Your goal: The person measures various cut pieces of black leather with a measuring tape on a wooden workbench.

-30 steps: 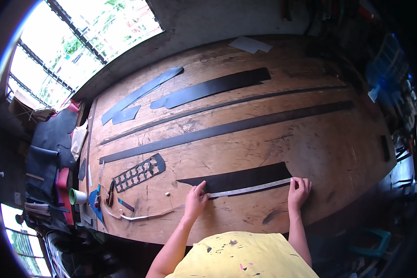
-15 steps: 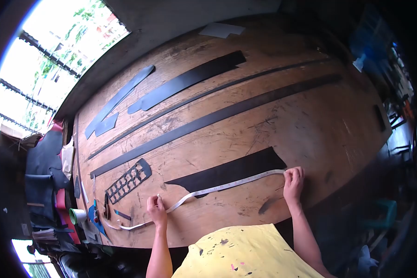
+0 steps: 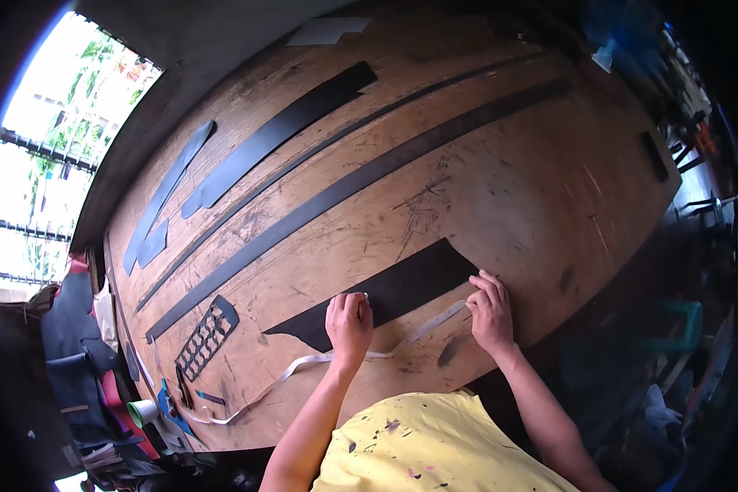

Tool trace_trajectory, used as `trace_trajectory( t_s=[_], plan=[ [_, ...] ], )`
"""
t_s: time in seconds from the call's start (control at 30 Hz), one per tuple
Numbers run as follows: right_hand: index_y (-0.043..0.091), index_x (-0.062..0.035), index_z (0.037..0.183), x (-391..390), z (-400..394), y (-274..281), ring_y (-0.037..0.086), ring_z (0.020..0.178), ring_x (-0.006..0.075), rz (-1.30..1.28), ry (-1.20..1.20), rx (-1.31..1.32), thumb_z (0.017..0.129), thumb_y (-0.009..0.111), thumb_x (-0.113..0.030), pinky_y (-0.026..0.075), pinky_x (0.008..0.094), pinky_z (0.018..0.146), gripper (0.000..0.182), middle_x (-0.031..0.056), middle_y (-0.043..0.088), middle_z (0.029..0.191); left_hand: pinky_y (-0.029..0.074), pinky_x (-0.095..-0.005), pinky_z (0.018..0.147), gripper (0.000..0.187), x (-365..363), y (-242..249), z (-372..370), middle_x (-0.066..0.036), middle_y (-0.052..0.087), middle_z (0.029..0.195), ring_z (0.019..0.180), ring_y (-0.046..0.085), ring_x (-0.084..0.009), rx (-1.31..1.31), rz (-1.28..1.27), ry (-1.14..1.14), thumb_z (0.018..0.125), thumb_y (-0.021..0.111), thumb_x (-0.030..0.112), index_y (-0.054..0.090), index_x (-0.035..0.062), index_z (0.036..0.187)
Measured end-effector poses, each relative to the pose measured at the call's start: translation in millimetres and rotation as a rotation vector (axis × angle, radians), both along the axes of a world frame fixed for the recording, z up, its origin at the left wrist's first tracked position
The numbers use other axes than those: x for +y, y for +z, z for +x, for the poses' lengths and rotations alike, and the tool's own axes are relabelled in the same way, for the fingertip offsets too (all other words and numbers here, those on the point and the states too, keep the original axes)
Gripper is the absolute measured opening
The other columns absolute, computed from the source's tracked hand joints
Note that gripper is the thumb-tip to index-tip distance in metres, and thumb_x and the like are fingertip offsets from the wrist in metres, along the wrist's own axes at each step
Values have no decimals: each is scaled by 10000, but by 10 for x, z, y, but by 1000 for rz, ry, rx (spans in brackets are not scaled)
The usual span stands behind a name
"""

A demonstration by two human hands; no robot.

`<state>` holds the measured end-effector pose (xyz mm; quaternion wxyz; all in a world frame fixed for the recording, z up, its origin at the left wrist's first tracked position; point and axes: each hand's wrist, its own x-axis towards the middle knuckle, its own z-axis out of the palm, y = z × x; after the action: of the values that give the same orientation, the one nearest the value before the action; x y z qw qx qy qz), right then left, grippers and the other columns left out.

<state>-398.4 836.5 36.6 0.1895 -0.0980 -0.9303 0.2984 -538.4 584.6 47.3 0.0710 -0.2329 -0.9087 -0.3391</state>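
Observation:
A black piece of material (image 3: 394, 289) with a slanted right end lies on the wooden table (image 3: 541, 238). My left hand (image 3: 350, 324) is closed over its lower left part, with a small white bit showing at the fingertips. At the piece's right end, my right hand (image 3: 490, 310) pinches the end of a white measuring tape (image 3: 439, 321). From there the tape sags below the piece, passes by my left wrist and curves away to the lower left.
Long dark strips (image 3: 353, 184) and other dark pieces (image 3: 279, 135) lie farther back. On the left are a lattice-patterned black piece (image 3: 207, 338), small tools (image 3: 182, 389), a green-white roll (image 3: 143, 412) and stacked sheets (image 3: 72, 320). A pale sheet (image 3: 328, 31) lies at the far edge.
My left hand has moved right and up onto the black piece. My right hand stays at the tape's end, and the tape has slackened off the piece. The view has shifted and turned.

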Motion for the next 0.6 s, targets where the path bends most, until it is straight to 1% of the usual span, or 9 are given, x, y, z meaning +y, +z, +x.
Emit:
trace_trajectory(
  t_s=[0.07,0.13,0.2,0.23,0.3,0.33,0.4,0.47,0.6],
  plan=[
    [528,-63,921,0,-12,-22,506,1308,334,45,17,-33,874,629,-22,400,481,1094,118,115,567,1265,470,-426,719,188,-7,-7,-41,-109,606,850,812,592,-317,74,-102,2,784,687,-6,621,71,943],
    [529,-65,922,-7,-11,-10,505,1309,329,37,13,-60,878,628,-34,395,484,1097,113,109,569,1262,457,-425,718,179,-33,-18,29,-104,597,841,813,579,-314,71,-114,-11,769,691,-8,621,73,913],
    [529,-67,923,2,-16,-13,504,1310,325,29,4,-78,883,628,-46,391,488,1100,109,104,571,1259,457,-423,710,166,-88,-21,149,-102,593,827,797,579,-313,-28,-113,-26,756,694,-14,622,66,883],
    [531,-70,922,5,-15,-18,505,1310,321,35,5,-85,884,629,-53,390,487,1101,107,101,573,1255,457,-423,710,166,-106,-15,168,-102,593,827,797,579,-313,-31,-117,-32,756,694,-14,622,66,883],
    [533,-73,920,18,-29,-16,506,1309,316,38,2,-98,885,630,-61,388,486,1102,104,97,575,1251,462,-415,717,163,-101,50,172,-99,587,808,785,579,-310,-152,-83,12,745,698,-22,621,61,862],
    [534,-73,918,14,-41,-8,506,1309,315,39,-3,-91,881,633,-59,389,485,1100,107,94,576,1249,462,-415,717,163,-77,58,145,-99,587,808,785,579,-310,-161,-89,9,745,698,-22,621,61,862],
    [535,-74,916,-1,-18,-17,506,1309,313,39,-5,-95,877,635,-58,390,485,1099,109,91,577,1248,462,-413,710,172,54,109,18,-96,581,791,772,579,-306,-78,-33,9,740,701,-25,620,63,864],
    [536,-74,914,15,-32,-17,506,1310,311,49,-3,-97,875,637,-60,391,483,1096,109,88,578,1246,451,-412,714,174,98,54,-5,-92,589,808,790,582,-300,-88,-35,26,740,705,-22,618,69,860],
    [539,-74,912,18,-46,-3,506,1310,311,41,-2,-114,871,640,-55,394,480,1092,110,87,579,1245,436,-404,736,182,94,-24,-1,-88,598,842,813,580,-294,-17,-102,14,737,717,-10,619,78,862]
  ],
)
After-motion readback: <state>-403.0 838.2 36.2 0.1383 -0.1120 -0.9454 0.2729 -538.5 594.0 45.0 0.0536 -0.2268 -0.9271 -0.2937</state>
